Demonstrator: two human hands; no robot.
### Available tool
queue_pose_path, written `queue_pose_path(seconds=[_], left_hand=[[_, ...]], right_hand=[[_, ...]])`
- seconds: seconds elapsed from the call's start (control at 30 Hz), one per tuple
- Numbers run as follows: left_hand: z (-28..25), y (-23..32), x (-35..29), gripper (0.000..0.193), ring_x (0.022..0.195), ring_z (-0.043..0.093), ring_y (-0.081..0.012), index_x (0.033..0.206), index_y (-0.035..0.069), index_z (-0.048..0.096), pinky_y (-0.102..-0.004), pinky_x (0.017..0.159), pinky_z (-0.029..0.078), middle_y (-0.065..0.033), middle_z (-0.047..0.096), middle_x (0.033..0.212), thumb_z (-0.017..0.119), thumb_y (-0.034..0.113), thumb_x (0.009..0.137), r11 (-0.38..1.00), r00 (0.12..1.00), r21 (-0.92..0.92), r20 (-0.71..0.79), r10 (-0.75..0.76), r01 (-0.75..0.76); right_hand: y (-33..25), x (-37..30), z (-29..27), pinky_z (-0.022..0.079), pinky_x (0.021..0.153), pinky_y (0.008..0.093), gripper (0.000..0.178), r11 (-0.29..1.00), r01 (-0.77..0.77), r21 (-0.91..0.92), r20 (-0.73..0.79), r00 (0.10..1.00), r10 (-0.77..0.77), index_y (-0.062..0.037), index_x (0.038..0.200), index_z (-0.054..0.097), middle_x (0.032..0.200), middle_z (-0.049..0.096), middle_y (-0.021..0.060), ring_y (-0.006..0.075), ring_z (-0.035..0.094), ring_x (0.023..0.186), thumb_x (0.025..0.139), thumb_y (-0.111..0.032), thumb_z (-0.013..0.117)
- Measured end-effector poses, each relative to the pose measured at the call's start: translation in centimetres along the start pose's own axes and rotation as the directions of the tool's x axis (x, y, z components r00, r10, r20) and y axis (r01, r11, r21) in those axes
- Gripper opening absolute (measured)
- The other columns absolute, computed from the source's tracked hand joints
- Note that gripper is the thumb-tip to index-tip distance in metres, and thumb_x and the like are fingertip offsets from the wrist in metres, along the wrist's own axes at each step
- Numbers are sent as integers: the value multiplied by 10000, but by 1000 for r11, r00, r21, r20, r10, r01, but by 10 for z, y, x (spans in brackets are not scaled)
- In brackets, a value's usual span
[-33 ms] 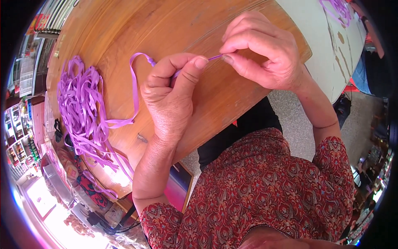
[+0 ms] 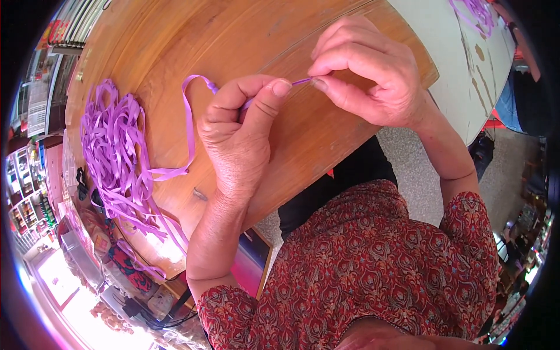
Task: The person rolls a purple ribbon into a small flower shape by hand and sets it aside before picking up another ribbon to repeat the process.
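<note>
The person's bare left hand (image 2: 239, 128) is pinching a narrow, glossy purple ribbon (image 2: 301, 81) between the thumb and the bent index finger, while the other fingers are curling into the palm. A sliver of purple is showing between these fingers, but the rest of its path through the fist is staying out of view. The bare right hand (image 2: 373, 76) is gripping the same ribbon between the tips of thumb and index finger; those tips are covering whatever lies between them, so one cannot tell whether the ribbon is ending there. The short stretch between the hands is running taut above a brown, varnished wooden table (image 2: 245, 46).

Just left of the left hand, a loose purple strand (image 2: 189, 125) is arching up to a small purple knot (image 2: 212, 87), then disappearing behind the fingers. Its lower end is leading into a large tangled heap of flat purple ribbons (image 2: 114, 149), where single strands are hard to follow. At upper right, a second purple bundle (image 2: 479, 17) is lying on a stained white tabletop (image 2: 455, 64), the picture's rim cutting it off. Beyond, another person's blue trouser leg (image 2: 508, 105) is showing only in part.
</note>
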State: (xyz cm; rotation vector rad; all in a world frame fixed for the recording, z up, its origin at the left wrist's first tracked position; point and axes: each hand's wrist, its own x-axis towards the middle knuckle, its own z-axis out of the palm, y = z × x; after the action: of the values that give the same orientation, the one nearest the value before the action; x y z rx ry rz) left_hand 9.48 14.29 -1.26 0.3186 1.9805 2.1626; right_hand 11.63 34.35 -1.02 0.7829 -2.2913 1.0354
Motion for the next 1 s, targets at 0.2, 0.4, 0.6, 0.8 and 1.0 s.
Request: queue_pose_path(seconds=[0.2, 0.4, 0.6, 0.8, 1.0], left_hand=[[-2, -3, 3, 49, 699, 496, -19, 856, 17, 668, -158, 628, 398, 39, 612, 760, 684, 53, 826, 994, 999, -100, 1, -36, 36], [0, -4, 3, 57, 713, 505, -23, 865, 17, 669, -162, 643, 406, 35, 617, 774, 686, 51, 823, 995, 1000, -96, 6, -31, 31], [1, -2, 2, 35, 660, 485, -11, 838, 19, 670, -152, 595, 395, 43, 611, 748, 686, 43, 819, 1000, 1000, 2, -8, -2, 2], [8, -1, -3, 30, 616, 466, -11, 821, 7, 666, -173, 538, 388, 42, 610, 743, 686, 27, 812, 989, 995, 108, 14, 103, -103], [-9, 10, 20, 139, 753, 571, -102, 907, 9, 652, -211, 638, 453, -55, 619, 869, 678, -13, 773, 741, 841, 397, 256, 477, -542]], right_hand=[[3, -3, -4, 479, 714, 312, 276, 998, -44, 54, -6, 999, 44, 3, 949, 646, 862, 616, 101, 240, 602, 810, 690, -23, 739], [3, 0, 0, 469, 738, 329, 341, 1000, 24, -19, -3, 1000, -24, -4, 968, 655, 877, 616, 94, 249, 598, 819, 658, -85, 771], [0, 2, 7, 436, 720, 349, 260, 982, 101, -159, 41, 995, -95, -12, 837, 649, 824, 593, 72, 241, 590, 788, 620, -96, 765], [-8, 0, -5, 432, 703, 350, 206, 967, 125, -223, 99, 989, -105, -4, 801, 638, 763, 585, 71, 249, 585, 772, 622, -41, 735], [2, -3, -22, 449, 719, 325, 118, 967, 25, -254, 73, 997, -7, 31, 840, 627, 803, 595, 109, 262, 583, 802, 730, 9, 664]])
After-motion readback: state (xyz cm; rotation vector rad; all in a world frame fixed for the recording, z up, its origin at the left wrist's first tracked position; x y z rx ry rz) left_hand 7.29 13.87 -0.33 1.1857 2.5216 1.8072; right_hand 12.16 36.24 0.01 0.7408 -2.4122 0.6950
